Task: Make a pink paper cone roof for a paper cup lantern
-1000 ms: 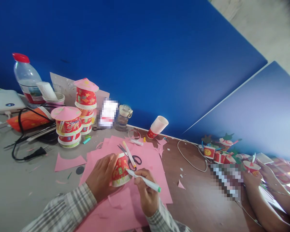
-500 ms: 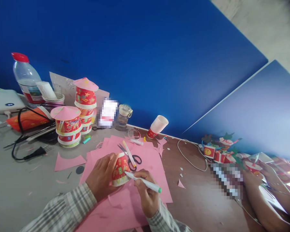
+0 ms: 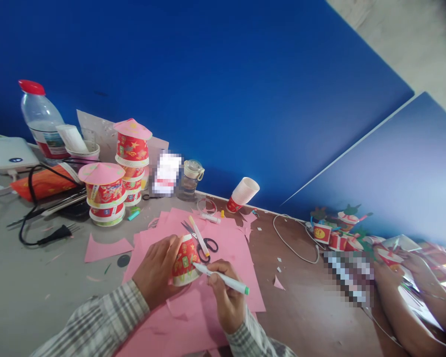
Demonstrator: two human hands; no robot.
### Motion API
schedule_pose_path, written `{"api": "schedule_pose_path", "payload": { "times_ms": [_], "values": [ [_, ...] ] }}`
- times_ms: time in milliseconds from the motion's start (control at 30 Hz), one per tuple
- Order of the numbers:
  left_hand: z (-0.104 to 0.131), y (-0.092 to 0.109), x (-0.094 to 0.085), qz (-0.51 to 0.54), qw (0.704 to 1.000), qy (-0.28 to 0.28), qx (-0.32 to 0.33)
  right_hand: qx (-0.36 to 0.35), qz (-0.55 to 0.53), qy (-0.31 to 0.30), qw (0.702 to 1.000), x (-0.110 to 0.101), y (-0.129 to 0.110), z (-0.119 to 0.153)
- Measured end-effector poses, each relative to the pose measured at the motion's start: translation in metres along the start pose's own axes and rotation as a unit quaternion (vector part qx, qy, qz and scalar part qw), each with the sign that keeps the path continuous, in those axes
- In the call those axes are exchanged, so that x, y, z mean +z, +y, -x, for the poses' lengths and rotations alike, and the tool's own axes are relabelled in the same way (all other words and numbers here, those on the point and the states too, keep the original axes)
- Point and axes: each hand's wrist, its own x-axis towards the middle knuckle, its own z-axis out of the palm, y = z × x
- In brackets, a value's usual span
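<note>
A red patterned paper cup [image 3: 184,263] rests upside down on sheets of pink paper [image 3: 234,277], its wide rim toward me. My left hand [image 3: 158,265] is closed around the cup's left side. In my right hand [image 3: 226,297] is a white marker [image 3: 226,281] with a green end, its tip at the cup's right side. Green marks show along the lower part of the cup. Just behind the cup lie black-handled scissors [image 3: 207,248], with a yellow-ended marker [image 3: 198,233] across them.
Two cup towers with pink paper cones [image 3: 101,173] stand at left, near a plastic bottle [image 3: 40,119] and a black plug [image 3: 59,234]. A water jar [image 3: 190,181] and stacked paper cups [image 3: 243,193] stand along the blue partition. Another person's hands [image 3: 390,277] work at right.
My hands, the cup and the marker keep almost the same positions. The marker's tip has shifted very slightly along the cup.
</note>
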Motion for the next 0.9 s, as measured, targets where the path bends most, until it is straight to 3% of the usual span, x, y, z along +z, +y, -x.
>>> {"api": "schedule_pose_path", "payload": {
  "times_ms": [900],
  "values": [
    [0.0007, -0.0008, -0.0003, -0.004, 1.000, 0.000, 0.007, -0.040, 0.031, -0.001, 0.999, 0.0052, -0.0008, -0.0042]
  ]
}}
